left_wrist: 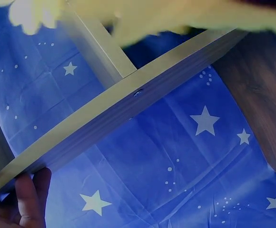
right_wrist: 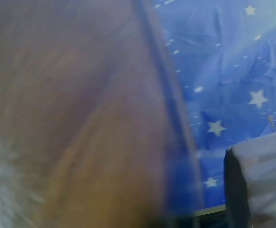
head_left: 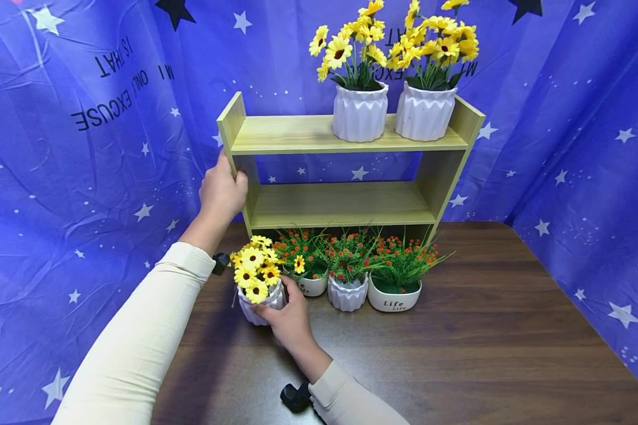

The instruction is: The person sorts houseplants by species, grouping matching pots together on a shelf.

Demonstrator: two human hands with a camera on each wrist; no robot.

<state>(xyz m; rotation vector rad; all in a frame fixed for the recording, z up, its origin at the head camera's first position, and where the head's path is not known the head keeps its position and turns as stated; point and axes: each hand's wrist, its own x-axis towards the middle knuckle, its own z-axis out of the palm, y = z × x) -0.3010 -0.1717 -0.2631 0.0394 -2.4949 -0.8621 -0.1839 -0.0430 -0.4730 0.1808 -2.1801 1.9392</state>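
Note:
My left hand [head_left: 222,190] grips the left side panel [head_left: 236,118] of a light wooden shelf [head_left: 282,139]. In the left wrist view its fingers [left_wrist: 29,199] lie against that panel's edge, at the lower left. At the front left, my right hand [head_left: 292,320] holds a white fluted flowerpot [head_left: 250,314] by its right side, thumb in front. Small yellow daisies [head_left: 252,258] fill this pot. The pot's underside is hard to make out. In the right wrist view a blurred brownish surface covers the left half and the pot cannot be seen.
Two white pots of yellow flowers [head_left: 360,112] stand on the top board's right half. Before the shelf's base is a row of red-flowered plants: two oval "Life" planters [head_left: 394,302] and a fluted pot [head_left: 347,298]. A starry blue curtain [head_left: 154,147] surrounds the brown table [head_left: 510,330].

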